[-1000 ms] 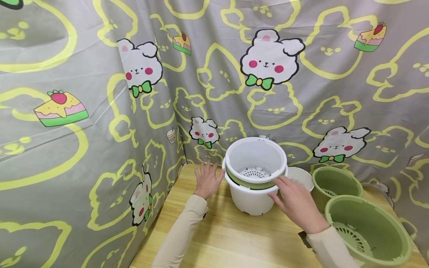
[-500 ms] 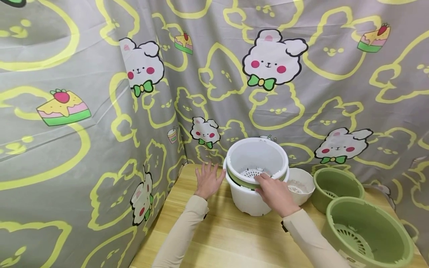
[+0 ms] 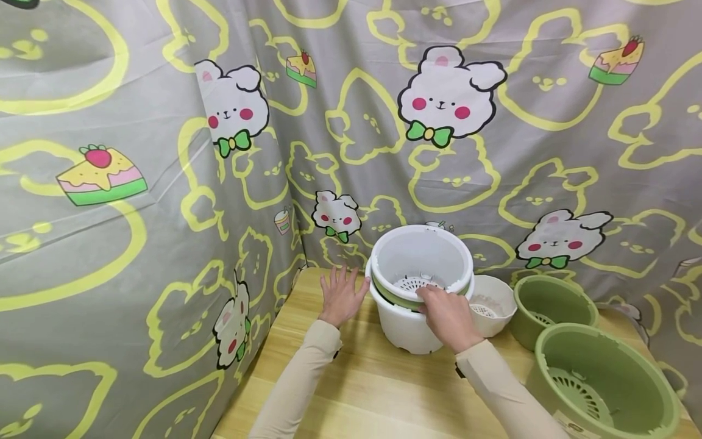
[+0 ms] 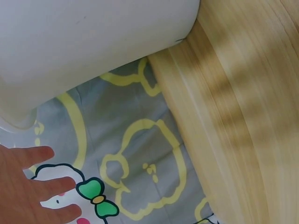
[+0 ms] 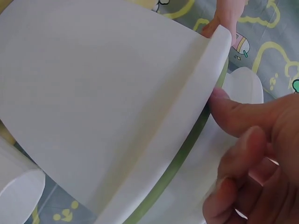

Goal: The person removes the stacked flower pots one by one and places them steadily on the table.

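A white plastic pot (image 3: 422,253) with a slotted bottom is nested on top of a green pot (image 3: 408,303), which sits inside a larger white pot (image 3: 406,329) on the wooden table. My right hand (image 3: 450,314) pinches the inner white pot's front rim, its fingers curled over the edge and its thumb below. In the right wrist view, the thumb (image 5: 238,109) lies at the stacked rims. To the left, my left hand (image 3: 341,299) is spread, fingers straight, with its thumb at the outer pot's rim. Straight fingers (image 4: 42,186) also show in the left wrist view.
Right of the stack stands a small white pot (image 3: 507,305). Two green pots, one farther back (image 3: 554,299) and a larger one nearer (image 3: 631,366), stand at the table's right side. A patterned grey curtain (image 3: 373,177) hangs behind and to the left of the table (image 3: 362,396).
My right hand has moved left from the right side of the stacked rims to the front rim. The left hand and the pots stay where they were.
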A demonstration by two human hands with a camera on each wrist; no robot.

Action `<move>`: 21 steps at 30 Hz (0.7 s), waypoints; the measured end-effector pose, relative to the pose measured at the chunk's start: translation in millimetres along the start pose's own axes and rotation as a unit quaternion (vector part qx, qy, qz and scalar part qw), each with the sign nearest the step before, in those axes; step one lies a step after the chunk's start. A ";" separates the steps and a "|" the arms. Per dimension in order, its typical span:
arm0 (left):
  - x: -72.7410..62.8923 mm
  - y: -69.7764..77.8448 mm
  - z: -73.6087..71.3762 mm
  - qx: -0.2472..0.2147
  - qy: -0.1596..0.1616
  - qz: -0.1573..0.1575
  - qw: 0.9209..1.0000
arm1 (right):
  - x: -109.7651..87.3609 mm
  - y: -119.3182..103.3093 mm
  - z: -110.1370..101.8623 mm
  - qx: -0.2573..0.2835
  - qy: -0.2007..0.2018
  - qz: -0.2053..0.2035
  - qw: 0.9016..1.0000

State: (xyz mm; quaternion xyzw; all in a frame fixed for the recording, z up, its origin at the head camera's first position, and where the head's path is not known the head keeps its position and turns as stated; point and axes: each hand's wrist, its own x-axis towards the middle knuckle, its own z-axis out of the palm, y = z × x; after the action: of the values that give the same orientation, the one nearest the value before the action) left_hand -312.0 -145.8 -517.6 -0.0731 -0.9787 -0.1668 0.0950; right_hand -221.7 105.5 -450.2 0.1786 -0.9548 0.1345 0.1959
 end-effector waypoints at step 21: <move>-0.2 0.2 3.1 -0.004 0.000 -0.001 1.000 | -5.6 6.9 0.3 0.042 0.088 0.027 0.995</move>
State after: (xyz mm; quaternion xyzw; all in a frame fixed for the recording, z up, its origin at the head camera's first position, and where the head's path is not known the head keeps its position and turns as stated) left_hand -312.2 -144.6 -520.4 -0.0724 -0.9781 -0.1711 0.0941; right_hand -219.7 113.2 -454.1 0.1482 -0.9320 0.1944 0.2675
